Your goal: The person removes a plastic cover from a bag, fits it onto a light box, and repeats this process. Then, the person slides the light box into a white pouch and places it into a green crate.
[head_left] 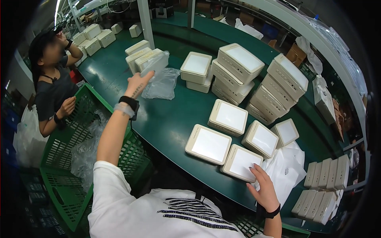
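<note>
My left hand [137, 84] reaches far out over the green table [166, 119] and grips a cream box wrapped in a clear plastic bag [152, 62]. My right hand [262, 185] rests near the table's front edge, its fingers touching the corner of a cream box with a white lid [241, 162]. Three more such boxes [209, 144] lie flat beside it. An empty clear plastic bag [162, 83] lies on the table just right of my left hand.
Stacks of cream boxes [238, 69] stand at the back right. White bags [286, 168] lie at the right edge. A green crate with plastic film [75, 154] sits at my left. Another person [51, 91] stands at far left.
</note>
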Demonstrator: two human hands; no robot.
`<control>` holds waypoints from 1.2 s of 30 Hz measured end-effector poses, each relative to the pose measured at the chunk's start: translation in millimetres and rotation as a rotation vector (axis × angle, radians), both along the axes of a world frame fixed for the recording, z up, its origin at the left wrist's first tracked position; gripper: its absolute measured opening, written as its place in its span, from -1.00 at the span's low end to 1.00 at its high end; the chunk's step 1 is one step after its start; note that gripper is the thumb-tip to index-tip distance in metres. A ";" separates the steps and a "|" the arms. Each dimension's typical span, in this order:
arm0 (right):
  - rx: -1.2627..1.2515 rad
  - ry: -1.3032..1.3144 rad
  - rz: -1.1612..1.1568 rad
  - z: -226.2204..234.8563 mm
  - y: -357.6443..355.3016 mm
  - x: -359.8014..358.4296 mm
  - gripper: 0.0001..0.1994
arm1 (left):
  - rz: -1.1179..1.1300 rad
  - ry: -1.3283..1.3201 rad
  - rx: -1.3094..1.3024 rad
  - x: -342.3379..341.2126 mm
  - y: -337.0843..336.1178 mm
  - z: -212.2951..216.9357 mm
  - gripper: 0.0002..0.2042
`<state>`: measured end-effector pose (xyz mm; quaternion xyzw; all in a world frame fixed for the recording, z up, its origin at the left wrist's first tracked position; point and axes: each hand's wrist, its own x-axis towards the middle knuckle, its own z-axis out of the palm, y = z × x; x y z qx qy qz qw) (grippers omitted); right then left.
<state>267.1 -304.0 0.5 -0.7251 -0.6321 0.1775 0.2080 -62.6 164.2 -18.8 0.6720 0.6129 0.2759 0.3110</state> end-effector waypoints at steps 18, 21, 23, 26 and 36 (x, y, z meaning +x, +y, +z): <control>0.128 1.787 0.534 27.5 179.0 -51.1 0.18 | -1.024 -2.006 -1.624 93.9 -282.5 30.4 -0.01; 0.223 1.764 0.648 39.4 171.7 -73.5 0.15 | -1.129 -2.071 -1.658 103.0 -289.9 25.8 0.01; 0.273 1.755 0.689 40.9 161.0 -77.4 0.15 | -1.023 -2.032 -1.728 95.4 -290.3 34.2 0.00; 0.389 1.759 0.535 34.3 153.1 -82.4 0.19 | -0.780 -1.925 -1.913 75.7 -298.0 47.4 -0.01; 0.428 1.704 0.417 35.0 147.2 -86.7 0.25 | -1.046 -1.354 -0.910 57.0 -312.3 33.5 -0.31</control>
